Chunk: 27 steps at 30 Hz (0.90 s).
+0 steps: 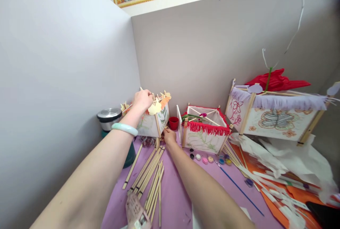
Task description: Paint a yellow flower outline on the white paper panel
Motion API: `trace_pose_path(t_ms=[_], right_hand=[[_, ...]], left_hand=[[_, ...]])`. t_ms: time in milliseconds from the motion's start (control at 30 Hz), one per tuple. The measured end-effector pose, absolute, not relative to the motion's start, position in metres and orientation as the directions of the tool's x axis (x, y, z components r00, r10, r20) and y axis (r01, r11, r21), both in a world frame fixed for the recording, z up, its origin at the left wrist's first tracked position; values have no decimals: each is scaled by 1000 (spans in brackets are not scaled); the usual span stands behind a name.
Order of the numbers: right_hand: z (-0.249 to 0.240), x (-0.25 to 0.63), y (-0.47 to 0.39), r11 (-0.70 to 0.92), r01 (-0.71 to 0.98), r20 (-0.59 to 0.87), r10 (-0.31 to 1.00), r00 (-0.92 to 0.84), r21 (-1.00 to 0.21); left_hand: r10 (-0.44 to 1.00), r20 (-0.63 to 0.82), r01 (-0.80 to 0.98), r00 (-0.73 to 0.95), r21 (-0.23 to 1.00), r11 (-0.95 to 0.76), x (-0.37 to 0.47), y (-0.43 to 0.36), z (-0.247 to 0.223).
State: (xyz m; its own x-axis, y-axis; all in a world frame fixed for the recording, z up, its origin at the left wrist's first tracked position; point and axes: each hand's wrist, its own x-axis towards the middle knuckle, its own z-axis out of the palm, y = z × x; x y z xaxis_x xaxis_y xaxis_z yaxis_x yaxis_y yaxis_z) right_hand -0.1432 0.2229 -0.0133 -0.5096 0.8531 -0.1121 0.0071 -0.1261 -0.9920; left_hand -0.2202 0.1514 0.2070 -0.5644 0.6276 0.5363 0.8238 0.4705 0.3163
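At the back left of the purple table stands a paper lantern [162, 117] with a stick frame, drawn plants on its panels and yellow and orange paper cutouts along its top. My left hand [143, 99], a pale green bangle [124, 128] on its wrist, has its fingers closed on the top edge of this lantern's frame. Low at the lantern's right corner is my right hand [169, 136], its fingers curled against the base and partly hidden. Just behind my right hand sits a small red cup [173, 123].
A red-fringed lantern [203, 140] stands right of centre, a larger purple-fringed one [276, 119] farther right. Bundled sticks [148, 172], paint pots [205, 160] and a blue brush [239, 187] lie in front. A dark green tumbler [130, 156] is at the left, beside grey partitions.
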Motion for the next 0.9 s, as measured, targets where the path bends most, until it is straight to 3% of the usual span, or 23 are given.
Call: trace_pose_path(t_ms=[200,433,700,800,900], right_hand=[[-3,-152,231,-444,-204,-249,763,-597,-872],[-7,-149,235,-595,-390,-214,700,-681,-703],[-15,-153,239,-639,-474,-203,700,-685,-605],[-14,-155,239,-648,-480,-198,694,-693,-591],[-11,-155,239,-658,-480,-196,685,-702,-580]], left_hand=[[669,327,728,-667,477,492,-246,190,216],[753,82,661,-653,547,514,-239,211,205],[758,103,711,-644,446,543,-251,224,207],[751,101,699,-653,462,545,-256,226,199],[770,204,765,-605,417,491,-258,223,188]])
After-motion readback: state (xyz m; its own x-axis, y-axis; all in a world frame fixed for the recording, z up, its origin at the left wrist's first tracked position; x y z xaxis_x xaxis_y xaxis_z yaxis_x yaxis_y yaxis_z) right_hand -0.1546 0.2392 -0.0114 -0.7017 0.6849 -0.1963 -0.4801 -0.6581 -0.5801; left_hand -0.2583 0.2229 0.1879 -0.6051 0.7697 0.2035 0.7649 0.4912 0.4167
